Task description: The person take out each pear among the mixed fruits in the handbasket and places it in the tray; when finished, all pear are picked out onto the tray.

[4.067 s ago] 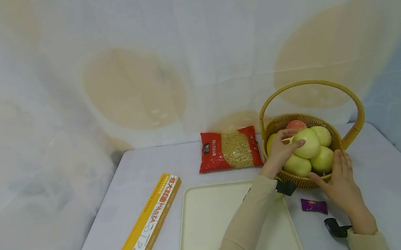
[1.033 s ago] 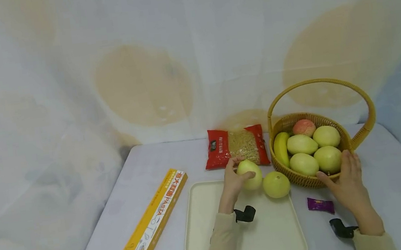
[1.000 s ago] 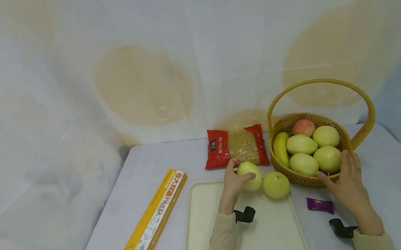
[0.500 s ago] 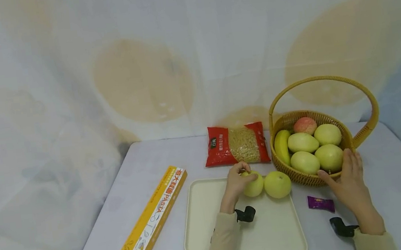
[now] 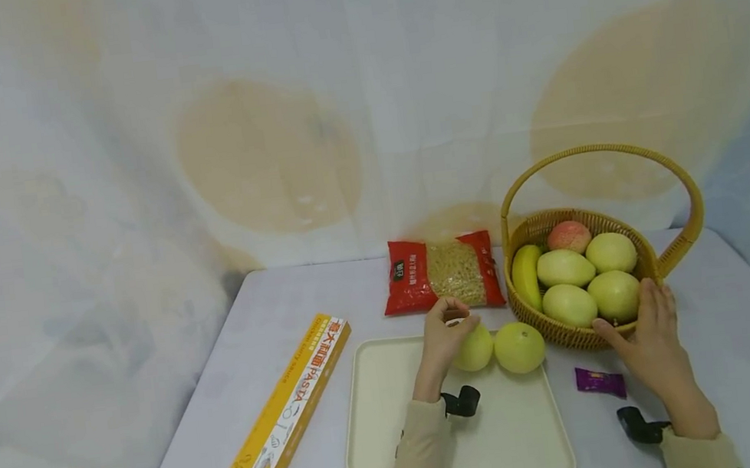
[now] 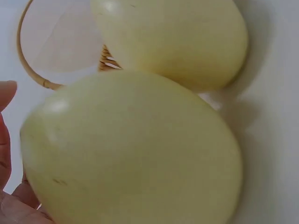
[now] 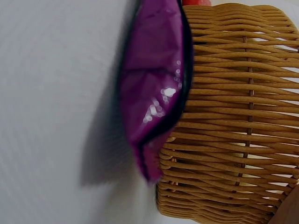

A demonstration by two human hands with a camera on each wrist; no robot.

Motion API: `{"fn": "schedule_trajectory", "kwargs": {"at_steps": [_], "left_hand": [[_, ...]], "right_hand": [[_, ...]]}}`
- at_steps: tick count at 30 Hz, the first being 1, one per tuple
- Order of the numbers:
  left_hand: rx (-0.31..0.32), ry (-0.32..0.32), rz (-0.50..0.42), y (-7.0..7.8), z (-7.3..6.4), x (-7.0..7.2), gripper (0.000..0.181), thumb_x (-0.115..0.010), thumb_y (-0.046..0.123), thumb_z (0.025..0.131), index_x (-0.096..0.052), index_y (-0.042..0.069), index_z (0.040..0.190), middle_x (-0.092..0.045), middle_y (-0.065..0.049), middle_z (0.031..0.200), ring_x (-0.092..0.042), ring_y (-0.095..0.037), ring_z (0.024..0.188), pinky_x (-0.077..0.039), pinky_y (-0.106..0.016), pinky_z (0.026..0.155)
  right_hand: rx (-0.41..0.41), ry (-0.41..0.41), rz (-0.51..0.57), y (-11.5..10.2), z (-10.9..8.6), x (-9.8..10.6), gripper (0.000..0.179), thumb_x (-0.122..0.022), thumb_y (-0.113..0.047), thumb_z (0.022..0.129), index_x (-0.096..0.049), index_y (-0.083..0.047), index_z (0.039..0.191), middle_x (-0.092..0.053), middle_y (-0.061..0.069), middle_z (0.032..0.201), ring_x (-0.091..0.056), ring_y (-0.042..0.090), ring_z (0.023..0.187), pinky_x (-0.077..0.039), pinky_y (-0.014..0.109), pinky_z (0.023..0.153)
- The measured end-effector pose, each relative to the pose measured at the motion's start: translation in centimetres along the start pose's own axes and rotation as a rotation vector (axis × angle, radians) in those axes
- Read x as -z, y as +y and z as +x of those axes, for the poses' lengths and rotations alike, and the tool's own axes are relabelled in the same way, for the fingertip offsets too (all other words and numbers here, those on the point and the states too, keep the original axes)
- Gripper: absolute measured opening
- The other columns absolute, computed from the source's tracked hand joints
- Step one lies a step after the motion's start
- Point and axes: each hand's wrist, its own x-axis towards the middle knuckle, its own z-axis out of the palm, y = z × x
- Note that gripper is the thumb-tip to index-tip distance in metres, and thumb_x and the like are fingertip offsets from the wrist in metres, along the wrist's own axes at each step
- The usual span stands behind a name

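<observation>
At the tray's [image 5: 408, 462] back edge, a pale yellow-green round fruit [image 5: 475, 351] sits beside a second such fruit [image 5: 519, 347] at the back right corner. My left hand [image 5: 440, 342] is just over the first fruit's left side, fingers bent loosely. In the left wrist view, a gap shows between the fingertips [image 6: 6, 94] and this fruit [image 6: 135, 149]. My right hand [image 5: 652, 345] rests against the front right of a wicker basket [image 5: 568, 339], fingers extended along its side and thumb at the rim. The basket holds a banana [image 5: 527, 276], a pinkish-red fruit [image 5: 568, 237] and several pale green fruits.
A red bag of pasta [image 5: 445, 274] lies behind the tray. To the tray's left is a long yellow-and-white pasta box [image 5: 290, 406]. A small purple wrapped packet [image 5: 600, 382] lies between the tray and my right hand. The basket's tall handle [image 5: 588, 149] arches upward.
My left hand moved a fruit from the basket to beside another on the tray, lowered it and loosened its fingers from it. My right hand has stayed at the basket.
</observation>
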Motion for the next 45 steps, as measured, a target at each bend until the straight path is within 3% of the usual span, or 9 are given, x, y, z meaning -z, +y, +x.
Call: {"fn": "schedule_trajectory", "kwargs": {"at_steps": [6, 11, 15, 18, 22, 28, 32, 38, 45], "left_hand": [[-0.028, -0.015, -0.099, 2.0, 0.3, -0.7, 0.021, -0.069, 0.003, 0.086, -0.061, -0.006, 0.103, -0.065, -0.015, 0.102, -0.057, -0.007, 0.090, -0.050, -0.021, 0.078], [-0.066, -0.133, -0.126, 3.6, 1.0, -2.2, 0.021, -0.067, 0.006, 0.089, -0.060, -0.004, 0.106, -0.065, -0.018, 0.107, -0.058, -0.004, 0.090, -0.052, -0.020, 0.080], [-0.099, -0.215, -0.109, 4.5, 2.0, -3.7, 0.020, -0.064, 0.006, 0.091, -0.059, -0.003, 0.108, -0.064, -0.017, 0.109, -0.057, -0.002, 0.086, -0.050, -0.017, 0.071], [-0.077, -0.273, -0.091, 4.9, 2.8, -4.8, 0.021, -0.064, 0.009, 0.092, -0.060, 0.000, 0.110, -0.063, -0.014, 0.111, -0.056, 0.000, 0.084, -0.048, -0.019, 0.067], [-0.031, -0.356, -0.055, 5.4, 4.1, -6.1, 0.022, -0.064, 0.014, 0.093, -0.061, 0.005, 0.112, -0.064, -0.007, 0.113, -0.057, 0.001, 0.087, -0.052, -0.023, 0.076], [-0.026, -0.511, 0.005, 6.4, 5.4, -7.8, 0.029, -0.063, 0.018, 0.094, -0.059, 0.008, 0.121, -0.063, -0.003, 0.119, -0.058, 0.003, 0.089, -0.054, -0.026, 0.082], [-0.025, -0.591, 0.065, 6.9, 5.8, -8.5, 0.034, -0.062, 0.019, 0.095, -0.058, 0.009, 0.127, -0.063, -0.002, 0.119, -0.058, 0.003, 0.089, -0.055, -0.035, 0.088], [0.022, -0.671, 0.161, 6.8, 6.3, -9.2, 0.035, -0.061, 0.020, 0.095, -0.056, 0.012, 0.130, -0.061, 0.000, 0.121, -0.056, 0.002, 0.090, -0.054, -0.036, 0.081], [0.109, -0.741, 0.197, 6.9, 6.4, -9.4, 0.038, -0.062, 0.018, 0.095, -0.055, 0.012, 0.132, -0.058, -0.003, 0.128, -0.057, -0.001, 0.092, -0.057, -0.034, 0.075]], "right_hand": [[0.022, 0.015, 0.007, 0.1, 0.1, 0.2, 0.097, -0.051, -0.045, 0.098, 0.012, 0.007, 0.150, 0.010, 0.036, 0.155, 0.019, 0.044, 0.146, -0.005, 0.075, 0.106], [0.023, 0.017, 0.010, 0.2, 0.0, 0.1, 0.098, -0.052, -0.045, 0.097, 0.012, 0.007, 0.150, 0.009, 0.037, 0.155, 0.018, 0.045, 0.146, -0.005, 0.075, 0.106], [0.025, 0.014, 0.021, 0.2, 0.0, -0.1, 0.099, -0.052, -0.045, 0.097, 0.012, 0.008, 0.150, 0.010, 0.037, 0.155, 0.018, 0.046, 0.145, -0.003, 0.074, 0.107], [0.024, 0.003, 0.028, 0.2, -0.1, -0.2, 0.099, -0.052, -0.045, 0.097, 0.013, 0.007, 0.150, 0.011, 0.036, 0.155, 0.019, 0.045, 0.145, -0.001, 0.073, 0.109], [0.024, -0.009, 0.029, 0.1, -0.2, -0.2, 0.098, -0.051, -0.045, 0.098, 0.015, 0.005, 0.150, 0.013, 0.035, 0.155, 0.020, 0.045, 0.145, -0.002, 0.075, 0.107], [0.024, -0.005, 0.032, 0.0, -0.2, -0.1, 0.098, -0.051, -0.045, 0.098, 0.016, 0.005, 0.150, 0.013, 0.035, 0.155, 0.019, 0.046, 0.145, -0.004, 0.076, 0.105], [0.021, -0.005, 0.029, 0.1, 0.0, 0.1, 0.098, -0.051, -0.045, 0.098, 0.015, 0.005, 0.150, 0.014, 0.034, 0.156, 0.020, 0.045, 0.145, -0.005, 0.076, 0.105], [0.027, -0.002, 0.023, 0.3, 0.1, 0.1, 0.099, -0.052, -0.046, 0.098, 0.014, 0.007, 0.150, 0.011, 0.035, 0.155, 0.018, 0.045, 0.146, -0.005, 0.074, 0.107], [0.042, 0.007, 0.023, 0.5, 0.0, 0.0, 0.099, -0.053, -0.045, 0.097, 0.012, 0.009, 0.150, 0.009, 0.038, 0.154, 0.017, 0.046, 0.145, -0.005, 0.074, 0.107]]}}
